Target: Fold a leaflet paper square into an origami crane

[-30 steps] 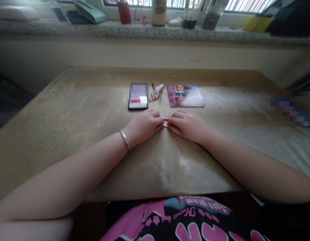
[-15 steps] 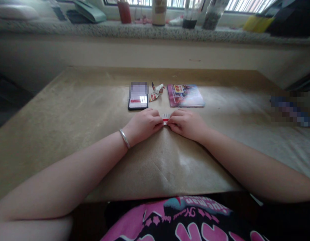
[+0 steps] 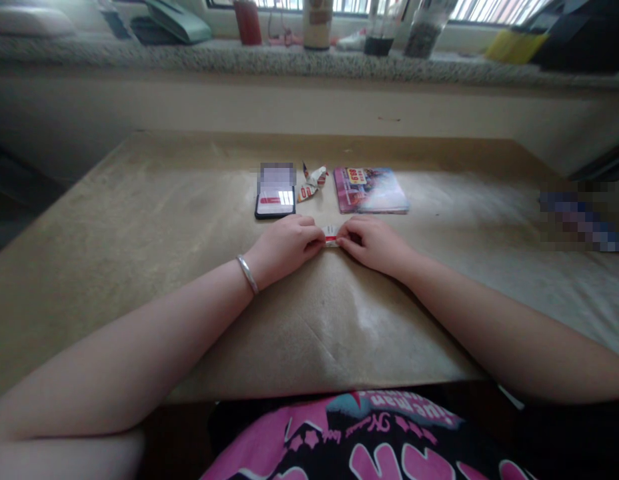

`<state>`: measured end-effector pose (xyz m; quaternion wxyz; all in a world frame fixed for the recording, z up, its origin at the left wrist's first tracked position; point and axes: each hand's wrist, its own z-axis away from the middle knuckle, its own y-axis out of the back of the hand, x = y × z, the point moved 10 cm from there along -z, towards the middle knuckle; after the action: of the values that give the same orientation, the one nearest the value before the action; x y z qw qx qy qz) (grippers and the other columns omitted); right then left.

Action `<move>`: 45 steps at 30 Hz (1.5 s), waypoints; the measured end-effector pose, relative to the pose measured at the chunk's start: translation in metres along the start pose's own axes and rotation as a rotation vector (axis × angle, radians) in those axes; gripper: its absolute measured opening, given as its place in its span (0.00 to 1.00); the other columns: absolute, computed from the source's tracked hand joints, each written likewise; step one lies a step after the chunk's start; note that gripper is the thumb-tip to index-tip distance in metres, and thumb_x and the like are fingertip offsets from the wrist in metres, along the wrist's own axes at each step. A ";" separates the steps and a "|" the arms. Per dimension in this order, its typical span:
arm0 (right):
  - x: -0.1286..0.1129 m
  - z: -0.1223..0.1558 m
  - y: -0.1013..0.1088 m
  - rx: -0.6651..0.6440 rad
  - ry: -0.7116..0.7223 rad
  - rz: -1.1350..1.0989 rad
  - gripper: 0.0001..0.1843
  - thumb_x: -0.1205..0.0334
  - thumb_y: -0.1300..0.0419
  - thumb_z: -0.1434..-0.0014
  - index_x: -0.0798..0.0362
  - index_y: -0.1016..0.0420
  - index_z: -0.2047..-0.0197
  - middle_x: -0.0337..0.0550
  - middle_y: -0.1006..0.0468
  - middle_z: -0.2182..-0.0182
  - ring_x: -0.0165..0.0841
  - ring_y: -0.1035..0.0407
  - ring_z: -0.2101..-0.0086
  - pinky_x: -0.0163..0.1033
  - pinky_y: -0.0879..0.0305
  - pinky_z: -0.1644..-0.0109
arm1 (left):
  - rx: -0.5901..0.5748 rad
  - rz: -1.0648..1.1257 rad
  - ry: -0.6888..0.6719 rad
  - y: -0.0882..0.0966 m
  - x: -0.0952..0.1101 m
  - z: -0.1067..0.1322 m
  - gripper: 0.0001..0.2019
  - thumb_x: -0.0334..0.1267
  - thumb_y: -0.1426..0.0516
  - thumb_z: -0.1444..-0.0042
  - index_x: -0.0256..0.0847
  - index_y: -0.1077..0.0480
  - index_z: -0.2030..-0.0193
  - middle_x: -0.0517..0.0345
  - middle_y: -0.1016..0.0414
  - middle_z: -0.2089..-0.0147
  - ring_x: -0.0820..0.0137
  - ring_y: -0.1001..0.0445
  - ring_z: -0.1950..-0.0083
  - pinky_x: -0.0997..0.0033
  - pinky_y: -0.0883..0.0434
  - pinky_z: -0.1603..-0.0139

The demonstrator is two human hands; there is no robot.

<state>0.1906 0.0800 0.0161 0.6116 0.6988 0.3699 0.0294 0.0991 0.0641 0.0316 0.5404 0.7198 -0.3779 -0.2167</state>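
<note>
A small piece of printed paper, white with a red band, lies low over the table between my hands. My left hand, with a silver bangle at the wrist, is closed on its left end. My right hand pinches the right end between thumb and fingers. Most of the paper's ends are hidden by my fingertips. Just beyond my hands stands a folded paper bird made of printed paper. A phone with its screen lit lies left of the bird, and a stack of colourful leaflets lies right of it.
A smooth tan cover spans the table. At the right edge lies a blurred bluish object. Bottles and jars, a red container among them, line the stone windowsill behind the table.
My right hand has shifted slightly right and its fingers have loosened a little, so more of the paper shows. The left hand has barely moved.
</note>
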 end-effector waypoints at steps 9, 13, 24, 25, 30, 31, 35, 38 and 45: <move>0.011 -0.002 -0.002 -0.006 -0.079 -0.083 0.07 0.62 0.41 0.43 0.54 0.25 0.70 0.40 0.26 0.74 0.30 0.37 0.72 0.35 0.45 0.68 | 0.049 -0.136 -0.184 0.006 0.017 0.007 0.12 0.38 0.50 0.34 0.43 0.24 0.55 0.57 0.24 0.67 0.72 0.29 0.67 0.74 0.38 0.69; 0.007 -0.001 0.003 0.032 -0.020 -0.074 0.04 0.64 0.40 0.43 0.54 0.25 0.68 0.40 0.26 0.73 0.30 0.36 0.72 0.35 0.44 0.67 | 0.047 -0.154 -0.205 0.006 0.018 0.009 0.12 0.36 0.49 0.34 0.44 0.24 0.54 0.57 0.22 0.64 0.73 0.28 0.66 0.75 0.36 0.67; -0.019 0.011 0.010 0.015 0.269 0.130 0.11 0.63 0.45 0.37 0.53 0.20 0.63 0.47 0.20 0.65 0.35 0.28 0.63 0.39 0.35 0.57 | 0.032 -0.180 -0.164 0.006 0.017 0.008 0.11 0.36 0.47 0.35 0.45 0.23 0.55 0.57 0.24 0.64 0.73 0.29 0.66 0.75 0.36 0.68; -0.019 0.011 0.010 0.015 0.267 0.125 0.12 0.63 0.45 0.37 0.53 0.20 0.63 0.47 0.20 0.65 0.35 0.28 0.63 0.39 0.34 0.57 | 0.026 -0.180 -0.162 0.006 0.017 0.008 0.11 0.36 0.48 0.35 0.44 0.23 0.55 0.57 0.24 0.64 0.73 0.29 0.66 0.75 0.36 0.68; -0.019 0.010 0.009 0.015 0.263 0.116 0.12 0.64 0.45 0.38 0.54 0.19 0.64 0.48 0.21 0.66 0.35 0.28 0.64 0.40 0.34 0.58 | 0.002 -0.178 -0.158 0.004 0.017 0.008 0.11 0.35 0.47 0.35 0.43 0.23 0.55 0.56 0.24 0.64 0.72 0.29 0.65 0.74 0.36 0.68; -0.019 0.010 0.009 0.015 0.265 0.117 0.12 0.64 0.45 0.38 0.54 0.19 0.64 0.48 0.21 0.66 0.35 0.29 0.64 0.40 0.34 0.58 | 0.001 -0.180 -0.157 0.004 0.017 0.008 0.11 0.35 0.47 0.35 0.43 0.23 0.55 0.56 0.24 0.64 0.72 0.29 0.65 0.74 0.36 0.67; -0.019 0.010 0.008 0.016 0.273 0.121 0.12 0.64 0.45 0.38 0.54 0.19 0.64 0.48 0.22 0.66 0.34 0.29 0.65 0.39 0.34 0.59 | -0.004 -0.187 -0.157 0.003 0.017 0.008 0.11 0.35 0.48 0.35 0.43 0.23 0.56 0.56 0.24 0.65 0.71 0.30 0.66 0.73 0.36 0.68; -0.020 0.010 0.008 0.014 0.264 0.131 0.12 0.64 0.45 0.38 0.54 0.19 0.65 0.47 0.22 0.67 0.34 0.29 0.65 0.38 0.35 0.59 | 0.003 -0.179 -0.153 0.003 0.017 0.007 0.11 0.35 0.48 0.35 0.43 0.23 0.57 0.57 0.24 0.64 0.71 0.30 0.66 0.73 0.36 0.68; -0.022 0.011 0.008 0.011 0.264 0.139 0.12 0.65 0.45 0.39 0.54 0.20 0.65 0.48 0.23 0.67 0.35 0.30 0.66 0.39 0.36 0.60 | 0.019 -0.151 -0.146 0.003 0.015 0.008 0.12 0.35 0.48 0.35 0.43 0.23 0.57 0.57 0.24 0.64 0.72 0.30 0.65 0.74 0.36 0.67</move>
<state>0.1842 0.0590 0.0296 0.5505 0.7160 0.3979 0.1612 0.1019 0.0474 0.0338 0.4867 0.7337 -0.3630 -0.3051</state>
